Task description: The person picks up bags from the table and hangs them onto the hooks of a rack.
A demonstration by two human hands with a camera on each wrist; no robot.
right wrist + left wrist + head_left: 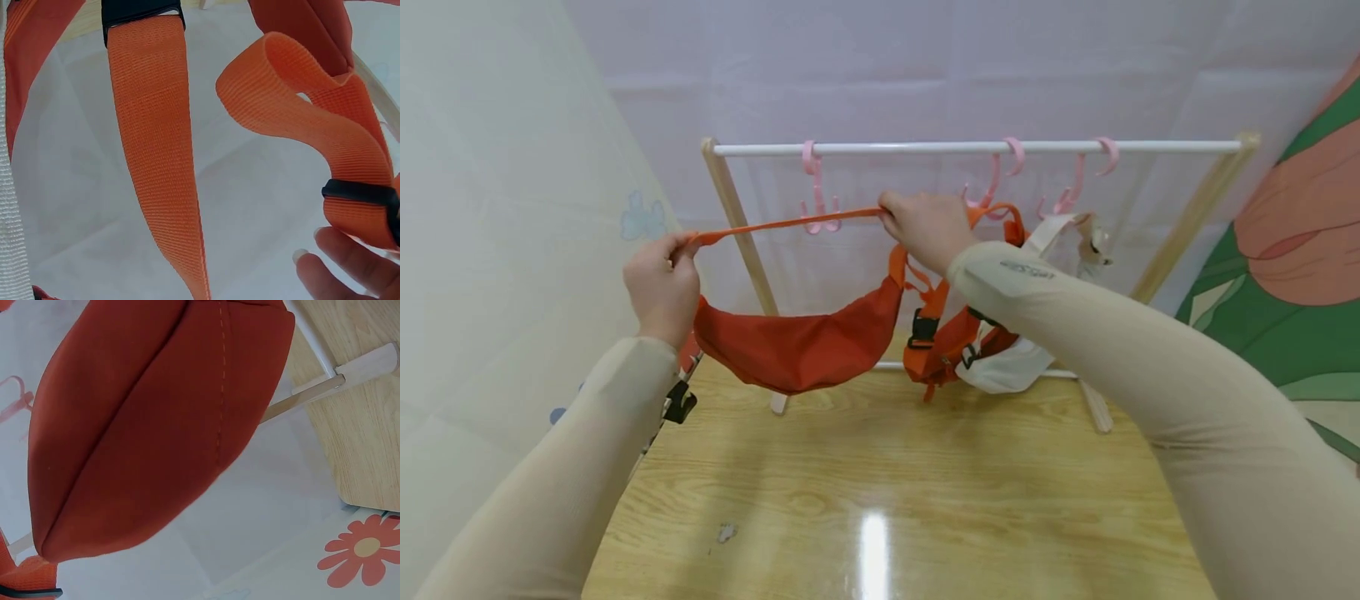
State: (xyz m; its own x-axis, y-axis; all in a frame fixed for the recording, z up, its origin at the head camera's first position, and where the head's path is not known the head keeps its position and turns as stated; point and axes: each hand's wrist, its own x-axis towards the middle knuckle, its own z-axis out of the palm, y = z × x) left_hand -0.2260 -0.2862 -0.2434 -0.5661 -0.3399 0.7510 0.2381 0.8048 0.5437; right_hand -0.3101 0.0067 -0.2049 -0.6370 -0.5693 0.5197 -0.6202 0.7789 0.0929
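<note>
A red-orange waist bag (801, 346) hangs below my two hands, its orange strap (786, 223) stretched almost level between them. My left hand (662, 287) pinches the strap at its left end, just above the bag's left corner. My right hand (928, 229) grips the strap farther right, in front of the rack. In the right wrist view, my fingertips (331, 269) are beside the black strap slider (359, 192) and a loop of orange webbing (281, 100). The left wrist view is mostly filled by the bag body (144, 437); that hand is out of its frame.
A rack with a white bar (910, 149) and wooden legs stands on the wooden table (880, 467). Pink hooks (818, 187) hang from it. Behind my right forearm hang another red-orange bag (936, 362) with a black buckle (922, 329) and a white bag (1007, 367).
</note>
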